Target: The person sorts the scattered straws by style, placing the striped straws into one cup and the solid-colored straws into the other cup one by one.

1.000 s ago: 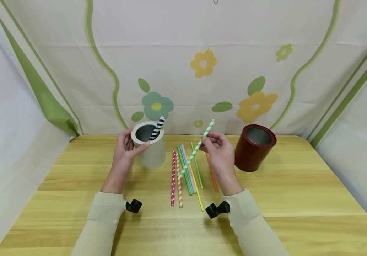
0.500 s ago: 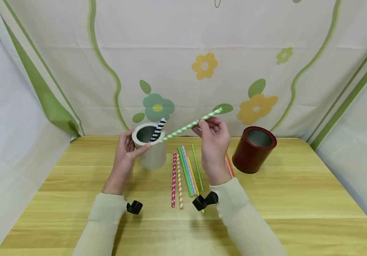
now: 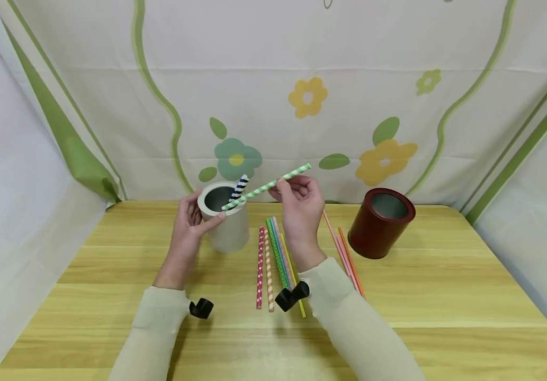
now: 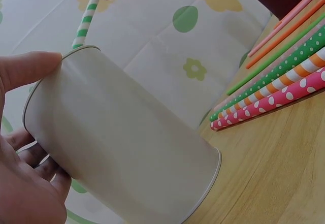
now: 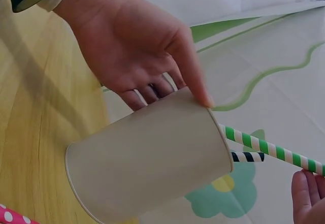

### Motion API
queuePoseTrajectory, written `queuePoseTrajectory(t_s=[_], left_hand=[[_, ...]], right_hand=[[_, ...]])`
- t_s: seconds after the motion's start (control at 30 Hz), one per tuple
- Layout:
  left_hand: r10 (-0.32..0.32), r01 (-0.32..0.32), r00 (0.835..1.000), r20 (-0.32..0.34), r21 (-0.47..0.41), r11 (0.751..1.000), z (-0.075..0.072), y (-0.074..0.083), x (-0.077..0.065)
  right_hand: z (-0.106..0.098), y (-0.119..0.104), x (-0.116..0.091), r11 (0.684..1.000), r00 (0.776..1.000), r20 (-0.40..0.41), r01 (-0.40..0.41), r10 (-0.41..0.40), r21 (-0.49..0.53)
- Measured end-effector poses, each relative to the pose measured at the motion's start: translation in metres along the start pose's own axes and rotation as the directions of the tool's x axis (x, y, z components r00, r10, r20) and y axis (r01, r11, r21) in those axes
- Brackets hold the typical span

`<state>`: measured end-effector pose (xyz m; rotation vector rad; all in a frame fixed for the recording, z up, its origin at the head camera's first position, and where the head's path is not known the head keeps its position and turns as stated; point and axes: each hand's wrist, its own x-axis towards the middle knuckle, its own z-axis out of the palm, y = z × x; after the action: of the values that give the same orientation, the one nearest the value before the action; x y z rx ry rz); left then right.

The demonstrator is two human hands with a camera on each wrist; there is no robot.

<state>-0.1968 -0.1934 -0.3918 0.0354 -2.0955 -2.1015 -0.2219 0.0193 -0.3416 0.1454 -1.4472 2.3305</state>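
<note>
My left hand (image 3: pixel 182 238) grips the white can (image 3: pixel 229 233), thumb at its rim and fingers round its far side. Navy-and-white striped straws (image 3: pixel 240 186) lean out of the can's mouth. Between thumb and fingers my right hand (image 3: pixel 301 214) pinches a green-and-white striped paper straw (image 3: pixel 273 183). That straw slants down to the left, its lower end over the can's opening. In the right wrist view the same straw (image 5: pixel 274 149) reaches the can's rim; whether its tip is inside is hidden there. The can's interior is mostly out of sight.
Several loose straws lie mid-table, among them a pink polka-dot straw (image 3: pixel 260 267) and an orange-striped straw (image 3: pixel 269 270). Orange (image 3: pixel 351 262) and pink straws lie right of my right forearm. A dark red can (image 3: pixel 379 227) stands at the right. A flowered curtain (image 3: pixel 273 106) closes off the back.
My right hand has moved left and up with the green-striped straw, tilting it flatter and bringing its lower end over the white can. The left hand keeps its grip on the can.
</note>
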Motion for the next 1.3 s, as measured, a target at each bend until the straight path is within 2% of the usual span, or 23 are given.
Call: queuePoseTrajectory(t_s=[0.33, 0.47, 0.6, 0.87, 1.13, 1.3], left_hand=[[0.011, -0.011, 1.000, -0.007, -0.015, 1.000, 0.001, 0.000, 0.001], [0.014, -0.015, 1.000, -0.007, -0.015, 1.000, 0.002, 0.000, 0.001], [0.017, -0.017, 1.000, -0.003, -0.016, 1.000, 0.002, 0.000, 0.000], [0.017, -0.017, 1.000, 0.002, -0.011, 1.000, 0.002, 0.001, -0.001], [0.024, -0.024, 1.000, 0.005, -0.008, 1.000, 0.002, 0.001, -0.001], [0.022, -0.022, 1.000, 0.001, -0.009, 1.000, 0.002, 0.000, -0.001]], right_hand=[[0.018, 0.011, 0.000, 0.987, 0.995, 0.085, -0.035, 0.049, -0.154], [0.022, 0.016, -0.003, 0.963, 0.994, 0.094, -0.028, 0.055, -0.269], [0.025, 0.021, -0.005, 0.941, 0.994, 0.100, -0.012, 0.048, -0.338], [0.029, 0.026, -0.008, 0.915, 0.987, 0.158, 0.025, 0.042, -0.403], [0.026, 0.027, -0.011, 0.905, 0.981, 0.183, 0.016, 0.068, -0.424], [0.025, 0.027, -0.012, 0.907, 0.981, 0.187, 0.026, 0.058, -0.421]])
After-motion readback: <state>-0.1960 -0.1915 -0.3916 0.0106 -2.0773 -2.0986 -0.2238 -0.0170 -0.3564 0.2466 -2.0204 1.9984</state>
